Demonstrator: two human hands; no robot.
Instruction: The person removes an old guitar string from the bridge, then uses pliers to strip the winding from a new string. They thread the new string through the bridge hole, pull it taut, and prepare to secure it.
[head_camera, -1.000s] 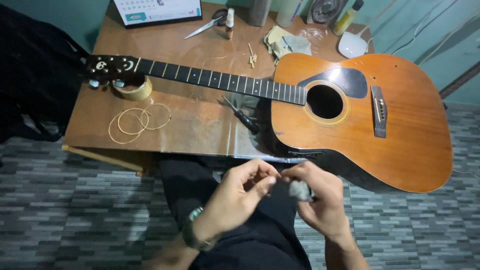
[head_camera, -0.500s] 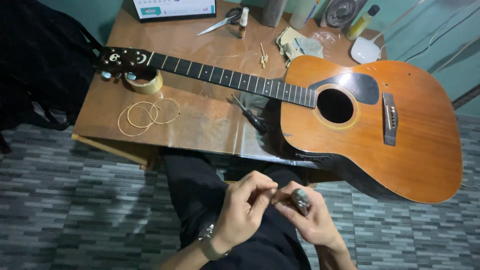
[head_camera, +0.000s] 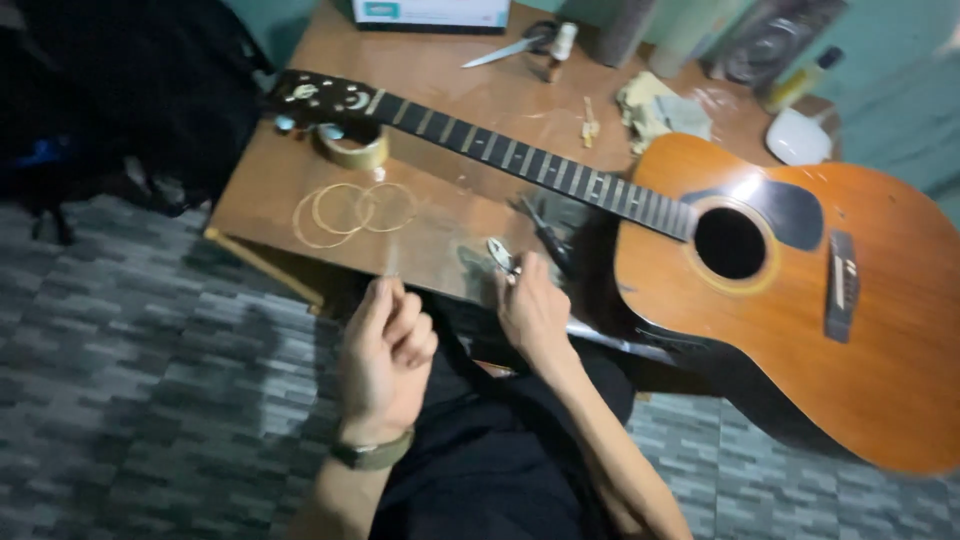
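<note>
- The right hand's fingers (head_camera: 520, 272) lie over a small pair of pliers (head_camera: 500, 254) at the near edge of the worktop (head_camera: 440, 80). Its metal head pokes out beside the thumb. The back of the right hand (head_camera: 535, 312) hides whether the fingers have closed round the handles, so I cannot tell how firm the hold is.
- The left hand's fingers (head_camera: 398, 312) are curled into a loose fist, thumb against the forefinger. A faint thin line seems to rise from them towards the worktop edge, but it is too blurred to say whether they pinch anything. The left hand (head_camera: 385, 350) hangs over the lap, just short of that near edge, with a watch (head_camera: 372, 455) at the wrist.
- Judging from this, the step in hand is reaching for the tool. The right hand is at the pliers, which rest on the worktop, not lifted.
- A sure lift would call for the fingers to wrap both handles. It would also have to keep clear of the guitar (head_camera: 800, 300), whose body overhangs the near right corner just beside the hand.
- Further out, the guitar's neck (head_camera: 530, 160) crosses the worktop towards the far left corner.
- Coiled strings (head_camera: 350, 208) lie near the left edge, with a roll of tape (head_camera: 350, 152) under the headstock.
- Scissors (head_camera: 510, 46) and a computer mouse (head_camera: 797, 137) sit along the far edge.
</note>
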